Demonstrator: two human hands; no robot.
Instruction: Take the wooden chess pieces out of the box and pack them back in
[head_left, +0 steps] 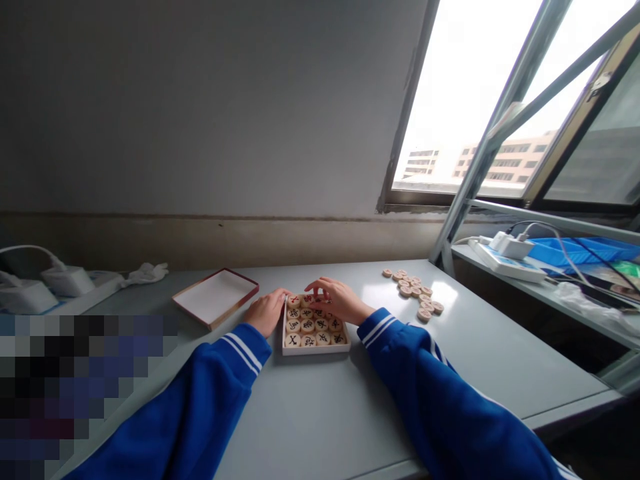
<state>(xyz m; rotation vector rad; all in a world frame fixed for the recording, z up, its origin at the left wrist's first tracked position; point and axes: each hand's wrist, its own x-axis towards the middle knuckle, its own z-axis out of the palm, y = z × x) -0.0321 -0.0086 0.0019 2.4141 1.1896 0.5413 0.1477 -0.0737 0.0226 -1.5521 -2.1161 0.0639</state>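
The left hand (267, 311) steadies the box (314, 349) by its left edge, fingers curled against it. The right hand (339, 299) hovers over the pieces (314, 322) inside, fingertips pinching one; loose pieces (415, 291) lie well to its right.

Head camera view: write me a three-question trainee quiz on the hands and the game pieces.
1. True or false: the loose pieces lie on the table to the left of the box.
2. Pick one. The right hand has its fingertips over: A, the pieces in the box; B, the loose pieces; C, the table's edge.
3. Fill in: the left hand rests against the box's ____ side.
Key: 1 false, they lie to its right. 2 A. 3 left.
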